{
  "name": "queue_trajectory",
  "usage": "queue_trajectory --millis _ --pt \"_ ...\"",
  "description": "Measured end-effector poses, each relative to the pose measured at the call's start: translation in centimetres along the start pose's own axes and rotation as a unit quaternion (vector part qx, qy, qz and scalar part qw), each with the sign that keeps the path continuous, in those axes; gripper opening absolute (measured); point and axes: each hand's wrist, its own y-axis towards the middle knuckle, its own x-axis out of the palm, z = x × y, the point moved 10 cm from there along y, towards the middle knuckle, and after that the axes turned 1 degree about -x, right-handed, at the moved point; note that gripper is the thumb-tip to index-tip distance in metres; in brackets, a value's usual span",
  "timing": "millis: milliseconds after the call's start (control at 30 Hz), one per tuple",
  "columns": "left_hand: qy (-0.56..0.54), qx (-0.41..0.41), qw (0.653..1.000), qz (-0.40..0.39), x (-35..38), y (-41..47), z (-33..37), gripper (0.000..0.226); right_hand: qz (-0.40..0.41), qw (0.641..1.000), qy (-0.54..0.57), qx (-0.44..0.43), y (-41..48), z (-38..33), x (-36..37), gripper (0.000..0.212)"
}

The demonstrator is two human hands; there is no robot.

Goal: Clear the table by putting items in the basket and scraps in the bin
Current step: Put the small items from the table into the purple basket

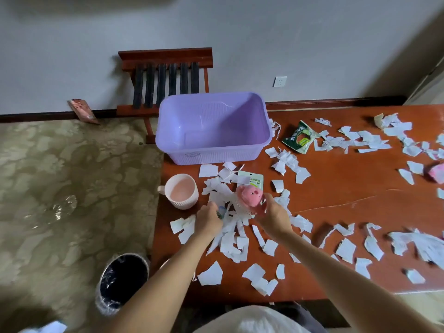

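Roughly: wooden table [348,183], purple basket [211,155] at its far-left corner, bin [125,277] on the floor near-left, white paper scraps [230,239] everywhere. Right hand [274,219] grips a pink plush toy [249,195] just above the scraps. Left hand [207,221] is curled beside it at a small bluish item [221,211]; can't tell if it's held.

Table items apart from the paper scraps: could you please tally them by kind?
Basket: 1
Cup: 1
Packets: 2, green packet and pale packet
Toy: 1, held by the right hand
Unclear: 2, blue thing in the left hand, pink thing at the far right
Total: 7
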Motion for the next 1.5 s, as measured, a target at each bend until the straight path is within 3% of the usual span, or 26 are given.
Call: queue_trajectory --millis 233,533,667,867,1000,1100,1333,1500 --pt "0.096 -0.019 0.995 -0.019 1.4 1.3 -0.2 0.042 0.001 1.000 0.021 0.012 0.3 1.5 -0.5 0.043" --pt "-0.012 0.000 1.000 0.016 -2.1 0.5 3.3 0.039 0.060 0.997 0.038 -0.028 2.7 -1.7 -3.8 0.030" --pt "-0.014 0.045 0.999 0.019 -6.0 0.3 6.5 0.024 0.097 0.989 0.073 -0.081 3.3 -5.0 -6.1 0.028" --pt "-0.163 0.042 0.984 0.063 -13.1 1.7 9.7 0.030 0.156 0.974 0.128 -0.105 4.6 -9.1 -9.4 0.030" --pt "-0.271 0.024 0.959 0.078 -16.9 4.8 10.1 0.017 0.157 0.974 0.129 -0.099 7.6 -12.1 -10.3 0.027" --pt "-0.320 -0.001 0.944 0.079 -18.6 8.1 9.2 0.025 0.142 0.979 0.131 -0.073 10.7 -14.1 -9.9 0.030" --pt "-0.219 -0.047 0.973 0.059 -19.6 15.9 5.5 0.039 0.025 0.997 0.071 0.007 18.3 -15.6 -4.3 0.044" --pt "-0.061 -0.048 0.997 0.003 -17.4 19.4 3.2 0.033 -0.052 0.997 -0.001 0.059 21.0 -14.6 1.1 0.053"
